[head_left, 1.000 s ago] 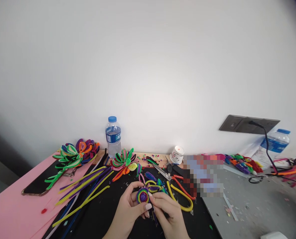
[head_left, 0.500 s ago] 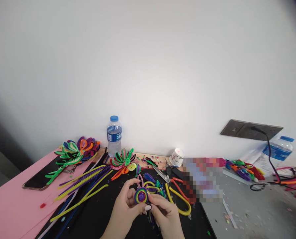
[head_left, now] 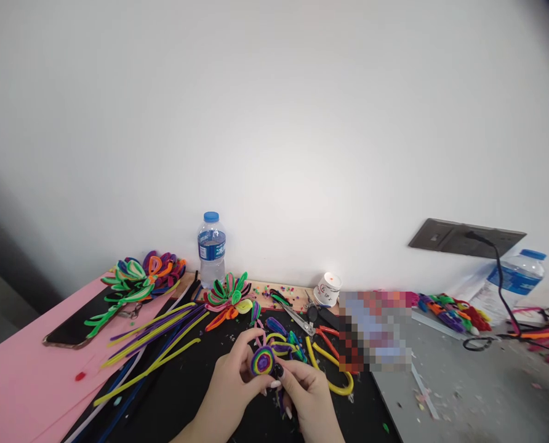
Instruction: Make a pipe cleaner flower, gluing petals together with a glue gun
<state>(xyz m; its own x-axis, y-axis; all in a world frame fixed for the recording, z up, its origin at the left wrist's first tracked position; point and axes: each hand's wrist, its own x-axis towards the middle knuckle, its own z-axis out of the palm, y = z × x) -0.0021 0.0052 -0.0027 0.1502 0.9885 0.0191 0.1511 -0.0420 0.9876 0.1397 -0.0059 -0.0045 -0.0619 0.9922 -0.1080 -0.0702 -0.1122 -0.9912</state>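
A round coil of pipe cleaner (head_left: 262, 362), with rings of purple, yellow, green, red and blue, sits upright between my hands, its face toward me. My left hand (head_left: 231, 384) grips it from the left, index finger curled over the top and thumb underneath. Pinched at the coil's lower right edge is my right hand (head_left: 308, 394); whatever lies between those fingertips is too small to make out. Behind the fingers rises a pink pipe-cleaner strand (head_left: 259, 334). Blue, green and yellow pipe-cleaner pieces (head_left: 288, 341) lie just beyond my hands on the black mat (head_left: 173, 394).
Red-and-yellow-handled pliers (head_left: 332, 366) lie open on the right. Loose pipe cleaners (head_left: 159, 341), a pipe-cleaner flower (head_left: 231, 295) and a phone (head_left: 74, 323) are leftward. A water bottle (head_left: 212, 252) and paper cup (head_left: 328, 290) stand by the wall; a black cable (head_left: 500, 283) hangs at right.
My right thumb and fingers have shifted slightly against the coil's lower right edge. Both hands stay around the coil in nearly the same place; the view has tilted a little.
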